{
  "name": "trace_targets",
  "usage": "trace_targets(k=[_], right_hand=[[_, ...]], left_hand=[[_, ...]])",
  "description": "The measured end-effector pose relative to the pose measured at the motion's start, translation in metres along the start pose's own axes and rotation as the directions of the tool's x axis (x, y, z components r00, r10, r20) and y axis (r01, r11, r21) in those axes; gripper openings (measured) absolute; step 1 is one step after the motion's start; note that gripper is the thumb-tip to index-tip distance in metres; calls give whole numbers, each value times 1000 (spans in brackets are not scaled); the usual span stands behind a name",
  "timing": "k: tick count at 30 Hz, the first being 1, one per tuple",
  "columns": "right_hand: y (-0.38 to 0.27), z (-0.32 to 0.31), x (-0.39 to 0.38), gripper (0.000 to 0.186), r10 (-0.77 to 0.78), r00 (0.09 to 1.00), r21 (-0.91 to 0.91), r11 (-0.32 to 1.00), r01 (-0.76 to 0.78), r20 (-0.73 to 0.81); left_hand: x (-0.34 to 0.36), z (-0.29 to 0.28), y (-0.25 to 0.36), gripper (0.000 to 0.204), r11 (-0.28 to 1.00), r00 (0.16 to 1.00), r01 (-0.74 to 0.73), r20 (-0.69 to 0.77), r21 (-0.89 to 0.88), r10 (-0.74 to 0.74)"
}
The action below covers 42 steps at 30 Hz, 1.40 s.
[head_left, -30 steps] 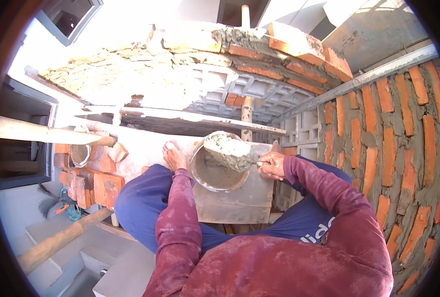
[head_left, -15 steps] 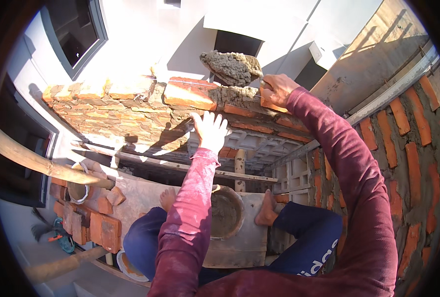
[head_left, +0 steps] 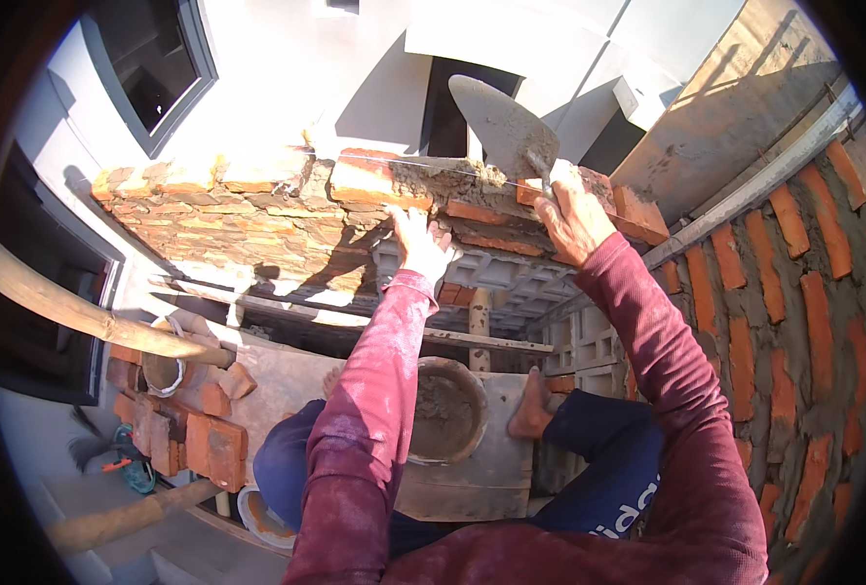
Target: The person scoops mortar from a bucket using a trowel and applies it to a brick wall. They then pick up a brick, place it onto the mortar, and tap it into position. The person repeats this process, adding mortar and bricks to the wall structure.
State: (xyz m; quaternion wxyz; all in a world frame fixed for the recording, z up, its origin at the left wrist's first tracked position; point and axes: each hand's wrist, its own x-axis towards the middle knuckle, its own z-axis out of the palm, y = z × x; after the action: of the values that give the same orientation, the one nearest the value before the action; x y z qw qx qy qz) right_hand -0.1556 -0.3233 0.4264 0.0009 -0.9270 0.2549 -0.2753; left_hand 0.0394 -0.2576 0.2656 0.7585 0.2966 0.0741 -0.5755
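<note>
Over the top of the brick wall (head_left: pixel 257 224), the trowel (head_left: pixel 504 122) is up in the air, its broad face turned toward the camera. The blade's rounded point aims away from the person and to the left; the long axis runs slantwise from there, down and right, to the handle. Grey mortar thinly smears the blade, thicker toward the handle end.

The right hand (head_left: pixel 577 213) is closed round that handle — fingers wrapped, no gap showing. Left of it and lower, the left hand (head_left: pixel 419 244) is spread with its fingers apart, holding nothing that shows. It is at the wall's near face, just under a brick (head_left: pixel 366 180) of the top course; whether the fingertips touch cannot be told.

Right of that brick, rough mortar (head_left: pixel 457 178) lies along the wall top, beneath the trowel. A thin string (head_left: pixel 408 164) crosses there, running lengthwise along the wall. Under the bricks are pale lattice blocks (head_left: pixel 516 283).

Nearer the person, a bucket (head_left: pixel 481 417) with mortar inside stands on a board (head_left: pixel 467 495), between the legs, a bare foot (head_left: pixel 530 408) to its right. Farther left are stacked loose bricks (head_left: pixel 216 451) and a bamboo pole (head_left: pixel 92 310); on the right — another brick wall, with wide grey joints.
</note>
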Motion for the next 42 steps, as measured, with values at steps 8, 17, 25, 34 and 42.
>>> trace_targets(k=[8, 17, 25, 34, 42], right_hand=[[-17, 96, -106, 34, 411, 836, 163, 855, -491, 362], [-23, 124, -131, 36, 526, 742, 263, 711, -652, 416], [-109, 186, -85, 21, 576, 575, 775, -176, -606, 581], [-111, 229, -69, 29, 603, 741, 387, 633, -670, 297], [-84, 172, -71, 33, 543, 752, 115, 778, -618, 374]], left_hand=[[-95, -53, -16, 68, 954, 991, 5, -129, 298, 35], [-230, -88, -55, 60, -321, 807, -521, 335, 791, -486], [-250, -111, -100, 31, -635, 631, -663, -162, 397, -759], [-247, -114, -105, 25, -612, 633, -694, -83, 379, -769], [-237, -105, -104, 28, -594, 622, -740, -15, 316, -783]])
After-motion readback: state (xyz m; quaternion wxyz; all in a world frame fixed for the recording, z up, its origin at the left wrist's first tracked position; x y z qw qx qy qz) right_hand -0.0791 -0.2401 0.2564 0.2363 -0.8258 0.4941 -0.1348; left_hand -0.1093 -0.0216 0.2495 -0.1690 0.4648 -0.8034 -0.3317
